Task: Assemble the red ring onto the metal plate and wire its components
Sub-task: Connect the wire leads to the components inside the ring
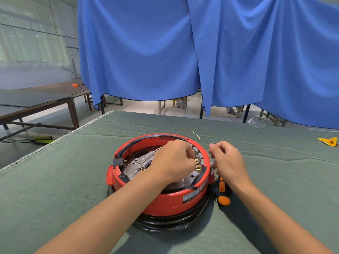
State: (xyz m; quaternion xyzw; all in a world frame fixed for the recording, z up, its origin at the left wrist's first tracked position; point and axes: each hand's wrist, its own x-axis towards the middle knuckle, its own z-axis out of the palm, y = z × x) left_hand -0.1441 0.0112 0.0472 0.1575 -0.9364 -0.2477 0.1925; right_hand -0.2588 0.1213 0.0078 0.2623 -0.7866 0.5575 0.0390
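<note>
Red ring [165, 202] seated near the middle of the green table cloth [64, 189], open side up, with the metal plate [135, 168] lying inside it and a black coiled cable [170, 221] showing under its near edge at 6 o'clock. Left hand [172, 160] reaching over the plate from 7 o'clock, fingers curled down at the row of brass terminals [198, 165] on the ring's inner wall at 3 o'clock; fingertips touching or just beside those terminals, though whether pinching one cannot be told, the knuckles hiding the tips. Thin pale wires [149, 154] running from under that hand across the plate toward 10 o'clock, ending near a black connector block [118, 161] fixed on the ring's wall at 9 o'clock. Right hand [227, 162] just outside the ring's rim at 3 o'clock, fingers bent, thumb and forefinger pressed together on a small brass-tipped wire end [214, 143]; lower fingers close to the ring's outer wall. Orange-and-black screwdriver [222, 192] lying on the cloth right beside the ring at 4 o'clock, partly under the right wrist. Loose short lead with ring terminals [196, 134] on the cloth beyond the ring at 1 o'clock, apart from both hands. Yellow wrapper scrap [328, 141] far off at 2 o'clock. Blue curtain [183, 52] hanging behind the table.
</note>
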